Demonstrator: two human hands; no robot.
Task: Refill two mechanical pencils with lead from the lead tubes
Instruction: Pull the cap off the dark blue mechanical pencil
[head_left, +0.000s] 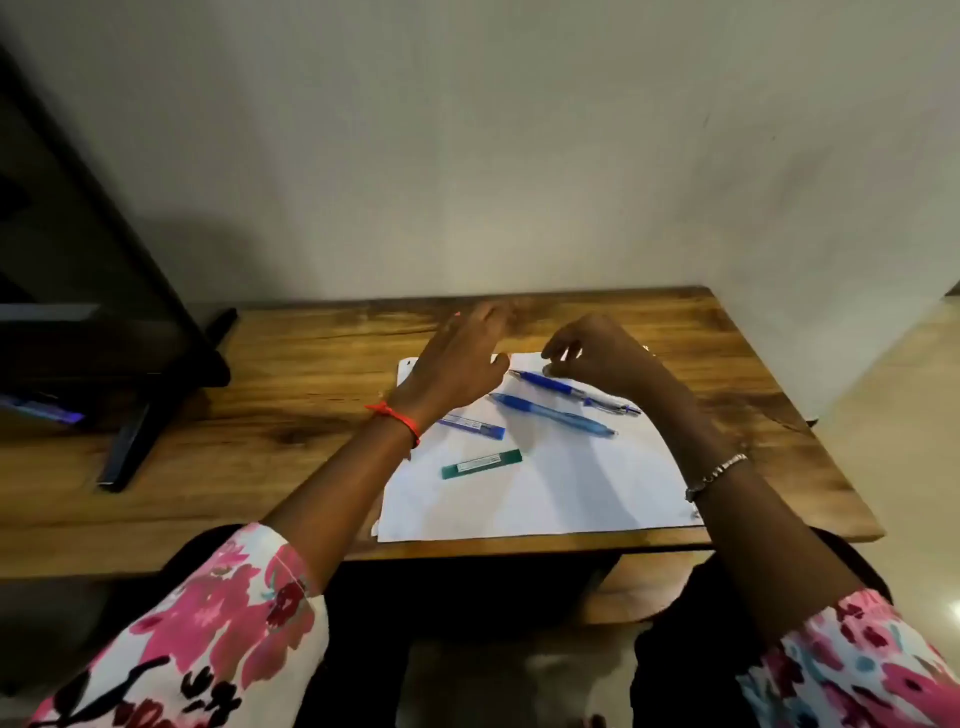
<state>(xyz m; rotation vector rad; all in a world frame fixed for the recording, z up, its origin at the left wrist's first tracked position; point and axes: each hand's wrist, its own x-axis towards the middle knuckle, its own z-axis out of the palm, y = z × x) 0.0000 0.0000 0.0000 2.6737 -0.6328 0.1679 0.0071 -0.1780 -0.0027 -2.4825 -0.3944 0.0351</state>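
Over the far edge of the white sheet, the left hand (457, 364) hovers with its fingers spread and reaching forward, holding nothing; motion blur hides the fingertips. The right hand (597, 358) is arched beside it, fingers curled down toward the tip end of the upper pencil (566, 389). Whether those fingers already pinch the barrel or only touch it cannot be told at this resolution. The pencil itself appears to lie flat, so the likely step in hand is the first pick-up. Just nearer the person lies the lower pencil (550, 413), a lighter blue, roughly parallel to the first and untouched. Both point the same way, apparently laid out for the right hand to take in turn. The purple lead tube (475, 427) lies under the left wrist, partly covered by it, and the green lead tube (482, 464) sits a little nearer, fully exposed. Both tubes appear closed, on the left-hand side, which suits one hand holding a pencil while the other handles lead. All four items rest on the sheet of paper (545, 499), probably so that thin dark leads show up and do not roll off. The sheet lies on the wooden table (727, 364), against a plain wall. A dark stand (156, 332) occupies the table's left end, well apart from the work.
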